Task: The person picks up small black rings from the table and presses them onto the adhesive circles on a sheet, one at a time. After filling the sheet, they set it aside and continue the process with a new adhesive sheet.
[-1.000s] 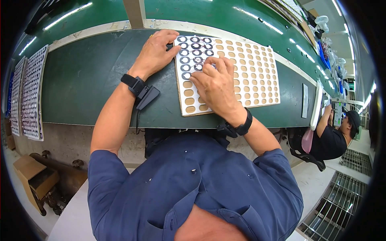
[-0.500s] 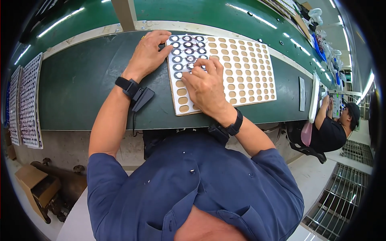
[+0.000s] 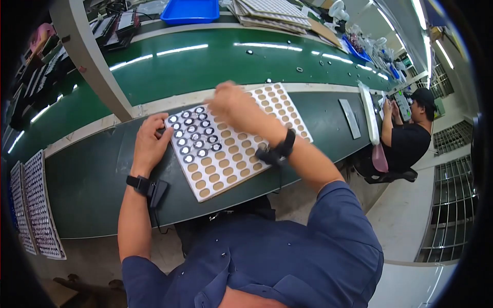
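A white board [image 3: 200, 165] with rows of oval holes lies aslant on the dark green bench. Several small round parts [image 3: 194, 136], black rings with white middles, sit in the holes at its left end; the rest of the visible holes show brown. At the board's far left corner, my left hand [image 3: 149, 139] has its fingers curled and thumb against the edge, gripping it. My right hand [image 3: 232, 105] is above the far middle of the board, smeared by motion, so its fingers and anything in them cannot be made out. It hides some holes.
Filled boards [image 3: 42, 205] stand at the bench's left end. A beige post [image 3: 92, 61] rises beyond my left hand. Farther off are a blue tray [image 3: 190, 12] and stacked boards [image 3: 272, 11]. Right, a grey flat bar [image 3: 349, 118] lies near a seated co-worker [image 3: 408, 131].
My right hand has left the filled rows and moved away from me, over the board's far side. My left hand stays at the corner. The view has tilted, showing more beyond the bench.
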Demonstrator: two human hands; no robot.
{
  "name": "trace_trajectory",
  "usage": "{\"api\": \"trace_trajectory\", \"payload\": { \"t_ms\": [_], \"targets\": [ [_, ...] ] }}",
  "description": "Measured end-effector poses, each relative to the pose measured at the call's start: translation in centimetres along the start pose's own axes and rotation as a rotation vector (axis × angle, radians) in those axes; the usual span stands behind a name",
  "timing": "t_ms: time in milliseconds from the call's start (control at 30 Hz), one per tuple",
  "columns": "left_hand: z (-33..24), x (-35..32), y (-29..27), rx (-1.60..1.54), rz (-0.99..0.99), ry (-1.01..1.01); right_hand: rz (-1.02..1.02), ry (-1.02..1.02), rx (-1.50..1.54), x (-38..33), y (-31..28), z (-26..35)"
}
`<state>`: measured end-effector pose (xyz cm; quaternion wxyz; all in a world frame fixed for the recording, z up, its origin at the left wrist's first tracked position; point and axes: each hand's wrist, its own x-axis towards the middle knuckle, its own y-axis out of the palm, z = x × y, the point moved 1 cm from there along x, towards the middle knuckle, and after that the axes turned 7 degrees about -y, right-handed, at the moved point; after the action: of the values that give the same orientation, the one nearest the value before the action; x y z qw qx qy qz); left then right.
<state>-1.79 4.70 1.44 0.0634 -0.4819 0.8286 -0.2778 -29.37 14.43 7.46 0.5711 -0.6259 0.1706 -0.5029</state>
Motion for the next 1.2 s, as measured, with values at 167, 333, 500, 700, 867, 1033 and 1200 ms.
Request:
{"api": "trace_trajectory", "payload": {
  "t_ms": [167,333,500,700,867,1033,1200],
  "targets": [
    [0.5,0.3,0.2,-0.024,-0.054,0.009,0.043,0.425,-0.292,-0.5,-0.9,-18.3],
    [0.1,0.8,0.2,0.012,-0.036,0.069,0.258,0.575,-0.541,-3.2,1.3,-30.5],
    [-0.6,0.7,-0.1,-0.019,-0.002,-0.078,0.01,0.522,-0.382,-2.8,1.4,-31.4],
    [0.4,1.0,0.4,0.013,-0.006,-0.039,-0.063,0.736,-0.07,-3.2,0.5,-30.6],
    [-0.4,0.4,-0.1,0.035,0.0,-0.042,-0.228,0.7,0.261,-1.0,-2.8,-18.9],
    [-0.7,-0.1,0.0,0.046,-0.073,-0.038,0.104,0.635,0.858,-2.4,-5.7,-2.0],
    [-0.4,0.2,0.3,0.039,-0.082,0.005,0.351,0.775,0.767,-3.0,-3.7,8.1]
  ]
}}
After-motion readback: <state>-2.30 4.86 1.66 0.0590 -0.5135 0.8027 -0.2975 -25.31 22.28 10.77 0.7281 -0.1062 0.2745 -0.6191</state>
